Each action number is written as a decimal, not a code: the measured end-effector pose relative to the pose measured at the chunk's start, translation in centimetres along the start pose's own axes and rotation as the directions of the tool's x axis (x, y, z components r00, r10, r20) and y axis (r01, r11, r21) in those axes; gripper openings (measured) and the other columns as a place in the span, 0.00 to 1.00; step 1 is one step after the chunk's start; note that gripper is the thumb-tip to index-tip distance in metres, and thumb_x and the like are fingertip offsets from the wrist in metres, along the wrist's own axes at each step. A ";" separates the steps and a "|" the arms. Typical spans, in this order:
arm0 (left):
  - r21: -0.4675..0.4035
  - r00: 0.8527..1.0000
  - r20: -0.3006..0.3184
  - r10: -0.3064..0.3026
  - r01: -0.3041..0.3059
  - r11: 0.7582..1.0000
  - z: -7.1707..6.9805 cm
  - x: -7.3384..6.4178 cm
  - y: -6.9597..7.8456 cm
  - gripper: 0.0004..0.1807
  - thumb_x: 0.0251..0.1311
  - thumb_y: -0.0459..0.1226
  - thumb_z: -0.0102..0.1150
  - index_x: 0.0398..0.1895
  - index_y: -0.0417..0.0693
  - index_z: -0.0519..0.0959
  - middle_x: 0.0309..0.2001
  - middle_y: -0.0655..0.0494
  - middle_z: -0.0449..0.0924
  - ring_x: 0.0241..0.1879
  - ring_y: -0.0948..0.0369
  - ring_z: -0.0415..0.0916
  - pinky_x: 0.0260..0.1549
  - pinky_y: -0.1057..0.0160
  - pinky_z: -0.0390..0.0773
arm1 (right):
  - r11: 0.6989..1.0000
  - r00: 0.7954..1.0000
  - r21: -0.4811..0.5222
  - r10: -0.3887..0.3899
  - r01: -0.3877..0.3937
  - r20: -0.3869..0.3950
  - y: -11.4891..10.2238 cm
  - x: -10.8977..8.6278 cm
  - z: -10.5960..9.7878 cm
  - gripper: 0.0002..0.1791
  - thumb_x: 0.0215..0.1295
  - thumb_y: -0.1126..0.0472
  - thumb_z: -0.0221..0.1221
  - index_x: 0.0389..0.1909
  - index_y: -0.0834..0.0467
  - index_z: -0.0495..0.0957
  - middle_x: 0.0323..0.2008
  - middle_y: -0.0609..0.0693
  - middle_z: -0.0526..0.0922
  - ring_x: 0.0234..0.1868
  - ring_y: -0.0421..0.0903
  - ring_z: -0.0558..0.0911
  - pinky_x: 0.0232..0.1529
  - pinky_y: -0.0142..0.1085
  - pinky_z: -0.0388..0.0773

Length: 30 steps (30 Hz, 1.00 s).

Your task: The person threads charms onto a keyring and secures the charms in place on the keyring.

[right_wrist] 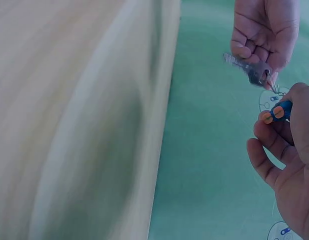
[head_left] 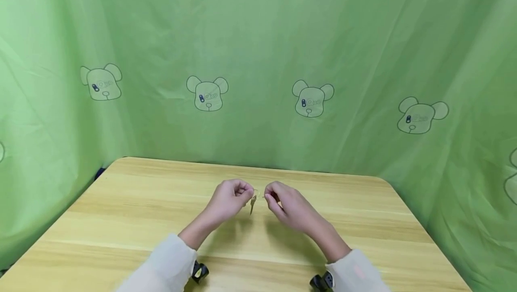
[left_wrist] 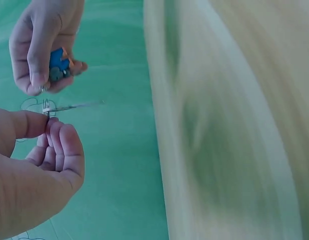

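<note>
My left hand (head_left: 232, 200) pinches a thin metal key ring (head_left: 256, 192) between thumb and fingers above the table. A key (head_left: 252, 204) hangs from that ring; in the right wrist view the key (right_wrist: 258, 73) points away to the left. Facing it across a small gap, my right hand (head_left: 291, 204) holds a small blue and orange charm (right_wrist: 283, 111). The charm (left_wrist: 59, 60) also shows under the right fingers in the left wrist view, with a tiny metal bit at the fingertips. In the head view the charm is hidden by the right hand.
A light wooden table (head_left: 133, 211) with rounded corners lies beneath both hands. Behind and beside it hangs a green curtain (head_left: 258, 27) printed with bear heads. Black wrist cameras (head_left: 199, 272) sit at the cuffs of the pale sleeves (head_left: 161, 265).
</note>
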<state>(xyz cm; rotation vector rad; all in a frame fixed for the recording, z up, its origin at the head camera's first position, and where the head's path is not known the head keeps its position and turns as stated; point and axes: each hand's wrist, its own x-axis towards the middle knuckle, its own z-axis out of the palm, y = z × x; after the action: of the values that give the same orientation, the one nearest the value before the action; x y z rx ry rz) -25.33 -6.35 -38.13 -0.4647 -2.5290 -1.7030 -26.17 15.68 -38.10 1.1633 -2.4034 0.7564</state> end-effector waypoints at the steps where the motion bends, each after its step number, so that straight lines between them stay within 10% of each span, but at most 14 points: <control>1: -0.013 1.000 -0.010 -0.007 0.007 1.000 0.1 0.1 0.1 0.07 0.70 0.36 0.60 0.41 0.41 0.84 0.32 0.52 0.83 0.29 0.62 0.75 0.27 0.65 0.77 | 1.000 1.000 0.009 0.006 -0.006 -0.006 0.0 0.2 0.0 0.03 0.75 0.66 0.55 0.41 0.55 0.74 0.33 0.41 0.76 0.34 0.35 0.76 0.35 0.32 0.80; 30: -0.223 0.992 -0.103 -0.068 0.043 0.974 0.9 0.4 2.3 0.09 0.69 0.34 0.62 0.44 0.37 0.83 0.35 0.50 0.82 0.33 0.57 0.80 0.39 0.52 0.84 | 0.995 0.993 0.087 0.051 -0.042 -0.103 -0.5 1.2 -0.6 0.02 0.75 0.68 0.55 0.41 0.58 0.75 0.35 0.45 0.79 0.37 0.39 0.78 0.39 0.38 0.82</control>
<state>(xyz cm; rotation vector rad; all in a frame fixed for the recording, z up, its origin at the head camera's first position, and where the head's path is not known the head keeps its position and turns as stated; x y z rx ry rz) -24.94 -4.69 -36.34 -0.3038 -2.3093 -1.9821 -26.43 15.01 -36.81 1.0742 -2.3389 0.9186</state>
